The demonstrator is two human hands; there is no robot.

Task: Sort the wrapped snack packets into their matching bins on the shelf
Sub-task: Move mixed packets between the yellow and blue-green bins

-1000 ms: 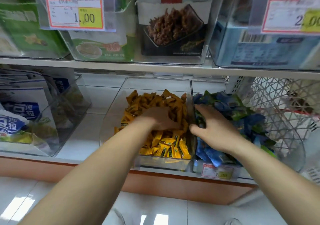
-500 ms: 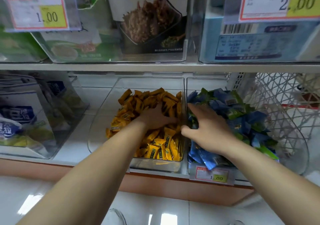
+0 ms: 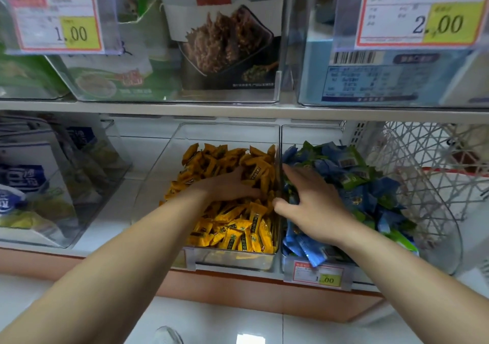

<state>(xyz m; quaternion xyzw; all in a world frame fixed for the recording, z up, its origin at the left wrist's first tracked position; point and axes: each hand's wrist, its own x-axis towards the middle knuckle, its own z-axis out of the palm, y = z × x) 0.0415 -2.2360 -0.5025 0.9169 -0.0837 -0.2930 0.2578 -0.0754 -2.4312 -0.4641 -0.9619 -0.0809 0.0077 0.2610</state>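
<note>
Your left hand (image 3: 228,185) sinks into yellow packets (image 3: 232,228), grip unclear; at its 3 o'clock your right hand (image 3: 317,208) lies spread on blue packets (image 3: 381,200)

Three price tags carry the only figures that can be read on this shop shelving. The left price tag (image 3: 57,22), red-bordered and hung in a clear holder above the upper shelf (image 3: 238,111), reads "1.00", its last digits on a yellow patch. The right price tag (image 3: 418,13), same design, reads "2.00" and hangs before a blue box (image 3: 370,84), which bears a barcode (image 3: 354,58) and a table of print too blurred to make out. The lower price tag (image 3: 317,277), fixed to the front of the clear bin (image 3: 447,243) holding blue and green packets, reads "1.00". Printing on the yellow packets (image 3: 238,227) and the other packaging is illegible.
</note>
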